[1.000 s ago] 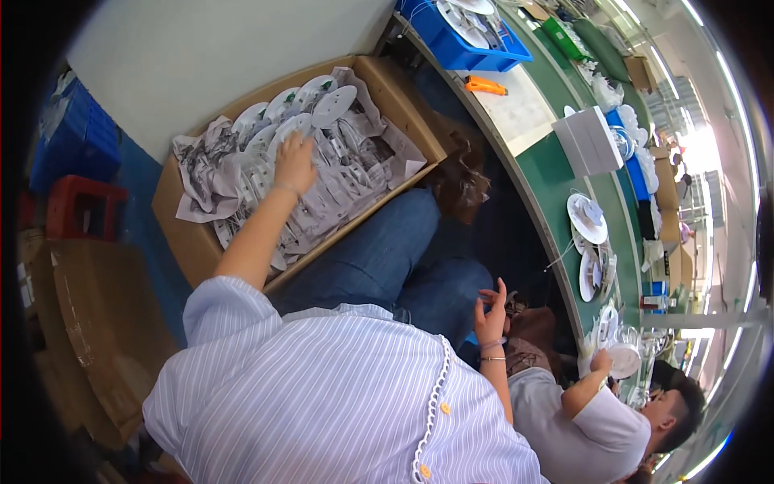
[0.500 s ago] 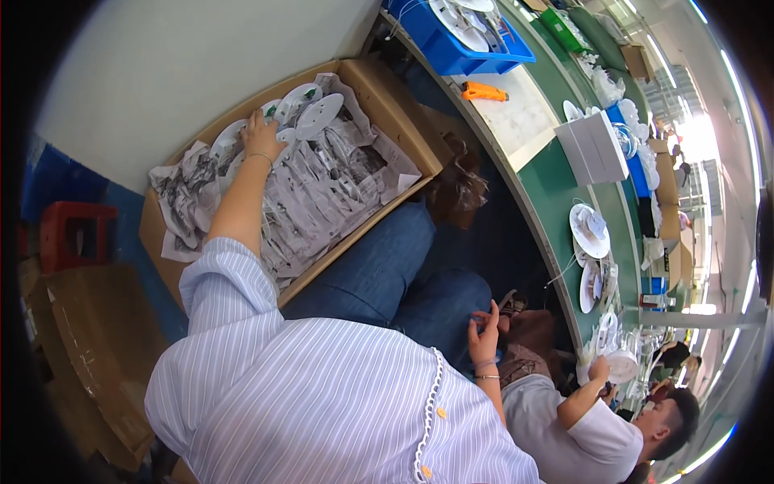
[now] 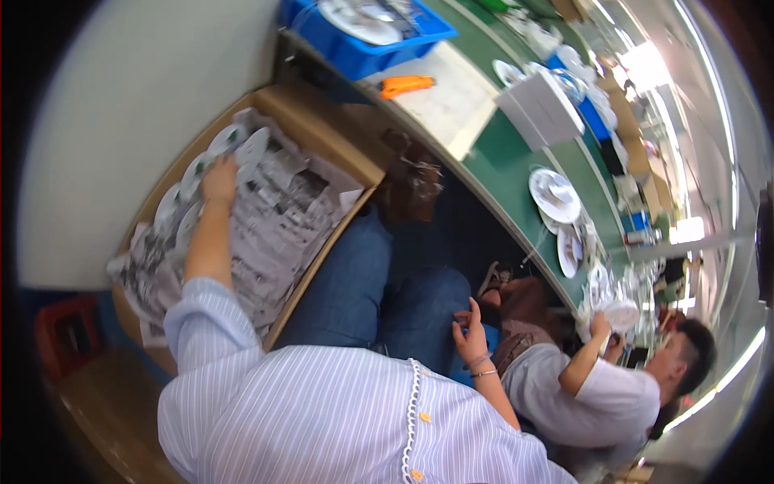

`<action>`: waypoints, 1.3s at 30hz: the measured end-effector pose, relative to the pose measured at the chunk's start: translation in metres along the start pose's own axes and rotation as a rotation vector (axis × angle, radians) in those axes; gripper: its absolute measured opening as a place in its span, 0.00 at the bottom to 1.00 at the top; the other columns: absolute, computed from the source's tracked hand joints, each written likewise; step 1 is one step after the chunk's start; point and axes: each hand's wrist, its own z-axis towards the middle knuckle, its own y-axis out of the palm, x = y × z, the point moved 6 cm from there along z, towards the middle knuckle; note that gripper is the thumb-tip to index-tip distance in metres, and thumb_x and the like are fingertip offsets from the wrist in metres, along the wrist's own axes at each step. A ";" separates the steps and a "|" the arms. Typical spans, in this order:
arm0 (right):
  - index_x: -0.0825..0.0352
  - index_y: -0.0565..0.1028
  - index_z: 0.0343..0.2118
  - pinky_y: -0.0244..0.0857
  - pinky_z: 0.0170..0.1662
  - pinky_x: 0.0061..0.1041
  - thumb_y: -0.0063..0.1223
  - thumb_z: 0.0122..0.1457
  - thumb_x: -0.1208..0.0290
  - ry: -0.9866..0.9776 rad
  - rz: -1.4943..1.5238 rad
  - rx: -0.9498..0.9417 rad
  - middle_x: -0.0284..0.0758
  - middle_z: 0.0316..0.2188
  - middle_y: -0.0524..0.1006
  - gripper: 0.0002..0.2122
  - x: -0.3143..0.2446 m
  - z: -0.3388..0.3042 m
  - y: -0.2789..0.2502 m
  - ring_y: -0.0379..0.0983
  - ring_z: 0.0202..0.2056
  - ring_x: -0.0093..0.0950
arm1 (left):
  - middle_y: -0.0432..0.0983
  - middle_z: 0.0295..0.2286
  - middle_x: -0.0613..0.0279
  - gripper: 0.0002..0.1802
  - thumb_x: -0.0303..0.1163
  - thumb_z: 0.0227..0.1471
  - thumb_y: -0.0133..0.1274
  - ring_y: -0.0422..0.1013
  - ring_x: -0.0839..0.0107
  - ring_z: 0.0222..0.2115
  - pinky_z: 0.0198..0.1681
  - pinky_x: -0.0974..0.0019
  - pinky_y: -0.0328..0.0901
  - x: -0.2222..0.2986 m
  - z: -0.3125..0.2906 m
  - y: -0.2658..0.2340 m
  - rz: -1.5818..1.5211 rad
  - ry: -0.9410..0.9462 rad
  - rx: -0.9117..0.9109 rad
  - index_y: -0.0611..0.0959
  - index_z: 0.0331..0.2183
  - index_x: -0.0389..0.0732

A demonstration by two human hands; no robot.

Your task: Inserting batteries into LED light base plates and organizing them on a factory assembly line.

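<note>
My left hand (image 3: 219, 179) reaches into a cardboard box (image 3: 326, 139) on the left and rests among white round discs. One white disc (image 3: 254, 150) stands just right of the fingers, and another disc (image 3: 226, 139) lies beyond them. Motion smears the fingers, so their grip cannot be made out. Crumpled printed paper (image 3: 270, 218) lines the box and covers much of its contents. Beside my knee, my right hand (image 3: 472, 337) holds nothing, its fingers loosely apart.
A green workbench (image 3: 476, 161) runs along the right, bearing a blue bin (image 3: 363, 56), an orange cutter (image 3: 407, 85), a white box (image 3: 540, 109) and round white fittings (image 3: 555, 196). A co-worker (image 3: 580, 395) sits at right, handling a round white part. A red stool (image 3: 68, 335) stands at left.
The view has shifted, moving the bench leftward and upward in the picture. My left hand stays among the discs in the box. My right hand keeps its place by my knee.
</note>
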 end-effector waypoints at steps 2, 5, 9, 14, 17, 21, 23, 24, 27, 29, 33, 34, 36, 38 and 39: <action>0.65 0.47 0.52 0.62 0.32 0.22 0.45 0.46 0.79 0.032 -0.037 -0.043 0.38 0.31 0.69 0.29 0.001 0.000 -0.001 0.67 0.24 0.26 | 0.66 0.32 0.54 0.08 0.34 0.46 0.41 0.67 0.57 0.31 0.30 0.57 0.63 -0.004 0.000 0.005 0.019 0.031 -0.010 0.70 0.30 0.42; 0.66 0.47 0.52 0.62 0.31 0.23 0.45 0.45 0.78 0.016 -0.033 -0.013 0.38 0.32 0.69 0.30 0.003 0.000 -0.004 0.68 0.25 0.27 | 0.68 0.31 0.51 0.10 0.35 0.47 0.40 0.68 0.56 0.30 0.30 0.56 0.63 -0.008 0.005 0.002 0.019 0.078 -0.050 0.70 0.29 0.40; 0.66 0.47 0.52 0.62 0.31 0.23 0.46 0.45 0.78 0.028 -0.058 -0.015 0.38 0.32 0.69 0.30 0.002 0.001 -0.001 0.68 0.25 0.28 | 0.69 0.30 0.49 0.11 0.36 0.48 0.38 0.67 0.51 0.30 0.31 0.53 0.61 -0.006 0.008 -0.012 0.002 0.073 -0.071 0.70 0.28 0.39; 0.66 0.47 0.52 0.63 0.30 0.23 0.46 0.45 0.78 0.040 -0.019 0.006 0.38 0.32 0.69 0.30 0.002 0.004 -0.005 0.68 0.24 0.28 | 0.68 0.26 0.46 0.11 0.37 0.49 0.38 0.64 0.47 0.28 0.29 0.51 0.58 0.014 0.013 -0.072 -0.113 0.137 0.076 0.68 0.26 0.39; 0.66 0.47 0.51 0.63 0.30 0.23 0.46 0.45 0.78 0.050 0.005 0.006 0.38 0.32 0.69 0.30 0.004 0.009 -0.005 0.68 0.24 0.28 | 0.68 0.24 0.48 0.12 0.38 0.50 0.37 0.64 0.49 0.27 0.26 0.52 0.57 0.041 -0.003 -0.116 -0.164 0.169 0.131 0.67 0.25 0.38; 0.66 0.49 0.51 0.63 0.31 0.22 0.45 0.45 0.79 0.004 0.067 0.021 0.38 0.32 0.69 0.29 -0.013 0.020 -0.016 0.68 0.25 0.27 | 0.67 0.22 0.50 0.11 0.36 0.50 0.39 0.64 0.50 0.23 0.24 0.55 0.57 0.079 -0.044 -0.163 -0.270 0.278 0.256 0.67 0.24 0.38; 0.67 0.51 0.50 0.62 0.32 0.21 0.45 0.44 0.80 -0.139 0.111 0.086 0.38 0.32 0.68 0.27 -0.037 0.036 -0.037 0.67 0.26 0.26 | 0.65 0.20 0.48 0.11 0.34 0.49 0.40 0.62 0.51 0.21 0.23 0.57 0.56 0.094 -0.063 -0.177 -0.320 0.300 0.215 0.66 0.23 0.37; 0.68 0.53 0.49 0.61 0.34 0.20 0.44 0.44 0.81 -0.206 0.109 0.137 0.38 0.31 0.68 0.26 -0.047 0.047 -0.053 0.67 0.27 0.26 | 0.63 0.19 0.47 0.10 0.33 0.49 0.41 0.61 0.51 0.20 0.22 0.58 0.55 0.107 -0.072 -0.187 -0.380 0.315 0.184 0.66 0.22 0.36; 0.69 0.58 0.46 0.61 0.35 0.21 0.44 0.43 0.82 -0.402 0.053 0.299 0.38 0.31 0.68 0.22 -0.077 0.088 -0.107 0.65 0.29 0.27 | 0.63 0.17 0.48 0.10 0.32 0.48 0.42 0.61 0.51 0.19 0.21 0.59 0.55 0.138 -0.090 -0.197 -0.489 0.371 0.134 0.66 0.22 0.35; 0.70 0.60 0.43 0.60 0.36 0.25 0.44 0.43 0.81 -0.468 -0.085 0.365 0.40 0.32 0.67 0.20 -0.096 0.122 -0.142 0.64 0.30 0.32 | 0.62 0.16 0.48 0.10 0.31 0.47 0.43 0.60 0.54 0.17 0.20 0.61 0.54 0.154 -0.098 -0.195 -0.594 0.363 0.063 0.67 0.21 0.35; 0.69 0.61 0.41 0.57 0.42 0.30 0.44 0.41 0.78 -0.542 -0.290 0.492 0.44 0.36 0.64 0.19 -0.110 0.204 -0.184 0.62 0.38 0.40 | 0.59 0.13 0.51 0.10 0.30 0.47 0.43 0.58 0.61 0.14 0.18 0.65 0.53 0.153 -0.100 -0.171 -0.716 0.289 0.011 0.66 0.19 0.34; 0.69 0.61 0.41 0.56 0.43 0.31 0.45 0.41 0.77 -0.560 -0.393 0.534 0.44 0.38 0.64 0.20 -0.117 0.219 -0.193 0.61 0.40 0.40 | 0.59 0.13 0.52 0.11 0.29 0.46 0.43 0.56 0.62 0.13 0.17 0.65 0.52 0.150 -0.099 -0.166 -0.738 0.254 0.007 0.66 0.19 0.34; 0.68 0.61 0.41 0.55 0.44 0.31 0.47 0.40 0.75 -0.594 -0.564 0.606 0.43 0.40 0.62 0.21 -0.127 0.248 -0.207 0.60 0.42 0.40 | 0.59 0.13 0.52 0.11 0.30 0.47 0.43 0.55 0.67 0.13 0.17 0.66 0.51 0.118 -0.090 -0.133 -0.662 0.159 0.035 0.66 0.19 0.33; 0.67 0.60 0.43 0.53 0.46 0.32 0.48 0.40 0.72 -0.575 -0.602 0.628 0.43 0.42 0.61 0.22 -0.127 0.279 -0.221 0.58 0.44 0.39 | 0.57 0.12 0.58 0.13 0.31 0.49 0.42 0.53 0.75 0.14 0.17 0.69 0.50 0.104 -0.084 -0.125 -0.707 0.027 0.050 0.65 0.18 0.34; 0.67 0.60 0.44 0.51 0.48 0.33 0.49 0.41 0.69 -0.561 -0.634 0.646 0.42 0.44 0.60 0.24 -0.128 0.294 -0.226 0.57 0.45 0.38 | 0.55 0.11 0.63 0.14 0.32 0.49 0.41 0.52 0.77 0.13 0.16 0.71 0.50 0.087 -0.083 -0.115 -0.742 0.026 0.137 0.64 0.18 0.34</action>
